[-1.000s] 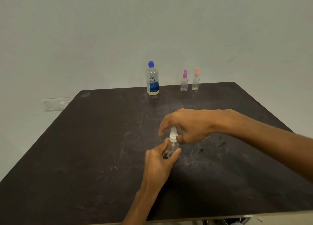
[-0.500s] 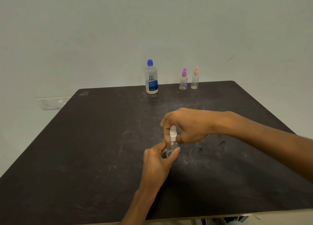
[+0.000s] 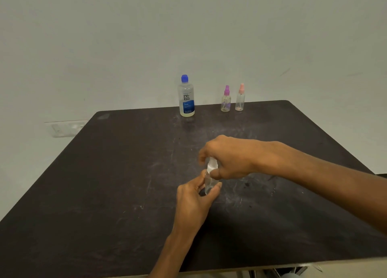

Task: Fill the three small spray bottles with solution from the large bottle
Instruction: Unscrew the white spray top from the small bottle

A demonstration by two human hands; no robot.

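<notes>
Apparently both hands' grip (image 3: pixel 211 173) on spray bottle (image 3: pixel 209 182).

Both hands meet at mid-table: the left grip (image 3: pixel 195 196) holds the clear body of a small spray bottle (image 3: pixel 209 183), the right grip (image 3: pixel 228 160) closes over its white top. Beyond the grips, along the far edge of the dark table (image 3: pixel 104 194), stand the large solution bottle (image 3: pixel 186 98), the purple-capped spray bottle (image 3: pixel 226 99) and the pink-capped spray bottle (image 3: pixel 240 98), well apart from the hands. Bare tabletop lies between. Left of the grips the surface is open; to their right the right forearm crosses it.
</notes>
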